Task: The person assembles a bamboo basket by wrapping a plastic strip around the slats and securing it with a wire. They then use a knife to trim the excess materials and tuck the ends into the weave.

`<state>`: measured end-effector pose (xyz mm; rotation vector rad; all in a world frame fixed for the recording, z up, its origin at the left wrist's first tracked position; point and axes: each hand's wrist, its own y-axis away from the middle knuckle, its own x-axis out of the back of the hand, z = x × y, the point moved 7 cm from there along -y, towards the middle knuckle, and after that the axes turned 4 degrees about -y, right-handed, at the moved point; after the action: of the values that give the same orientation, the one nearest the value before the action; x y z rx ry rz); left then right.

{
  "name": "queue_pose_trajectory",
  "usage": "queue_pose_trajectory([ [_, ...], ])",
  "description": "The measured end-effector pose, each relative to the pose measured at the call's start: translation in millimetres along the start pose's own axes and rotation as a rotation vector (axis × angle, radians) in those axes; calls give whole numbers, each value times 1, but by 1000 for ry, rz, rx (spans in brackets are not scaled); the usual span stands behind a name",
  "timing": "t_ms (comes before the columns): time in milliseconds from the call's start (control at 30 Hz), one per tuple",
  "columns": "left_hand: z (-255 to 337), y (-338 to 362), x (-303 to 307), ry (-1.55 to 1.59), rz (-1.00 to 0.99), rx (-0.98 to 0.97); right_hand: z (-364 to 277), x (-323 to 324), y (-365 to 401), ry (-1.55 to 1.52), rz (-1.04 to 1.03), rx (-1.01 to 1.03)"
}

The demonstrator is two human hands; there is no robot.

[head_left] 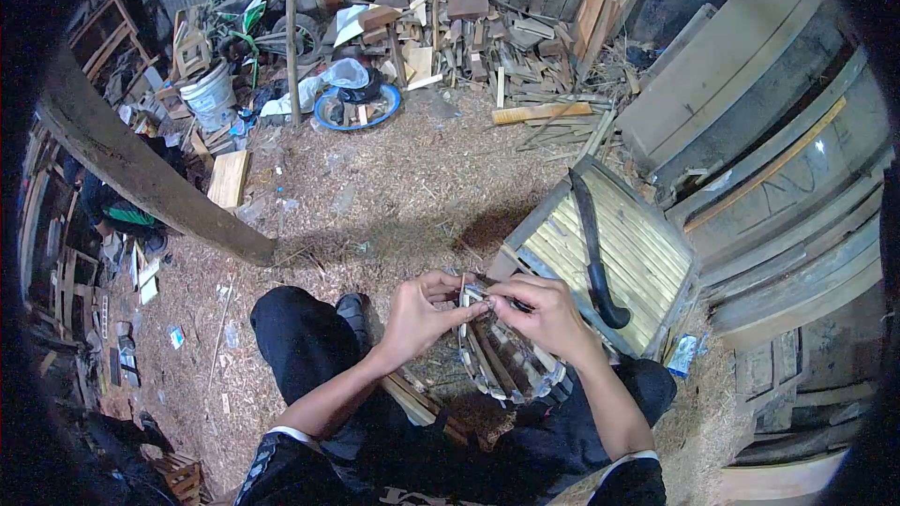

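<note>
Basket (pixel 507 372), left hand (pixel 418 315), right hand (pixel 549 315) pinching rim

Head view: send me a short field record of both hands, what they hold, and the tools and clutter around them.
held item: small curved frame of thin bamboo strips, over the lap
left hand: fingers closed on the frame's top edge
right hand: fingers closed on the same edge, beside the left
tool: long dark knife with black handle, lying untouched on the slatted bamboo-topped wooden stool
ground: wood shavings
background: white plastic bucket, pile of wood offcuts
</note>
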<state>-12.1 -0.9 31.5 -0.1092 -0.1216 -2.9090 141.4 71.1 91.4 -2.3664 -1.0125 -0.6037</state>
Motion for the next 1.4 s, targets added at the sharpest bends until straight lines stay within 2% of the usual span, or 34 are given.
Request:
queue_pose_trajectory([
  [233,0,0,-2,2,-6,-24,-2,1,2,-18,23,78],
  [367,7,1,0,-90,-21,19,3,7,2,-42,88,-29],
  [433,2,0,0,-99,-10,19,3,5,3,-14,20,-63],
  [600,7,-2,-2,-82,1,-34,2,1,4,11,30,-9],
  [667,2,-3,-2,-124,-8,55,2,2,3,14,50,27],
  [800,-4,-4,-7,-44,-39,71,-4,6,1,38,30,40],
  [867,0,-3,-7,-26,-49,-6,-6,6,1,63,22,45],
  [1067,-7,-3,-6,-27,-74,-36,-11,1,0,203,-19,80],
  [1133,-3,-8,-4,63,-108,-14,-2,8,-2,140,73,18],
  [1200,-5,-11,-2,211,-146,3,10,16,-8,88,61,-50],
  [1300,-13,-19,3,206,-122,63,24,20,-16,18,34,-135],
  [1367,-20,-23,5,218,-113,25,36,7,-18,-277,-50,-208],
  [1400,-20,-23,6,209,-102,28,34,6,-18,-296,-48,-208],
])
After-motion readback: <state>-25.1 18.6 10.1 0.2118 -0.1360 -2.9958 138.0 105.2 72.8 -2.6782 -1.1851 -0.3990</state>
